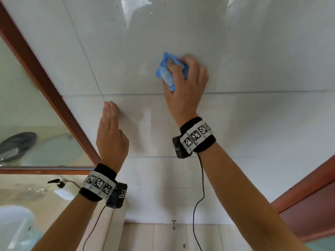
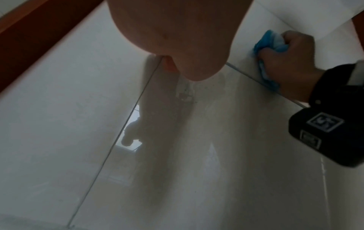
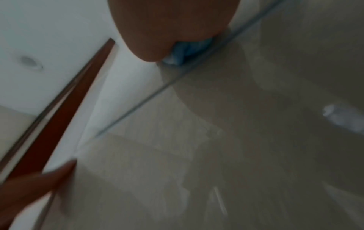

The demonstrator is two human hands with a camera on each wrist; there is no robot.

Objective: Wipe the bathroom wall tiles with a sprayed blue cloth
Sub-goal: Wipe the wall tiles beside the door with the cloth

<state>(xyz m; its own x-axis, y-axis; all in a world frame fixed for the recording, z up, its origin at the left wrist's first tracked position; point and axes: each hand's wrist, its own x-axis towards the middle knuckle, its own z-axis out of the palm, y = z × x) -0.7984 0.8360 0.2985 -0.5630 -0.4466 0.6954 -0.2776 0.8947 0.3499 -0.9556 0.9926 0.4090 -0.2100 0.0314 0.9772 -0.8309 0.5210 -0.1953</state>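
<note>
My right hand (image 1: 183, 77) grips a bunched blue cloth (image 1: 165, 73) and presses it against the glossy white wall tiles (image 1: 253, 60), just above a horizontal grout line. From the left wrist the same right hand (image 2: 289, 62) and blue cloth (image 2: 265, 45) show at the upper right. The right wrist view is blurred; only a bit of blue cloth (image 3: 187, 50) shows under the palm. My left hand (image 1: 110, 129) lies flat on the wall, fingers straight and together, lower and to the left of the cloth. Its fingers are hidden in the left wrist view.
A mirror in a red-brown wooden frame (image 1: 45, 84) hangs at the left. A sink (image 1: 14, 227) and a tap (image 1: 59, 183) are at the lower left. A brown door frame (image 1: 308, 187) runs along the lower right. A small metal hook (image 1: 173, 224) sits low on the wall.
</note>
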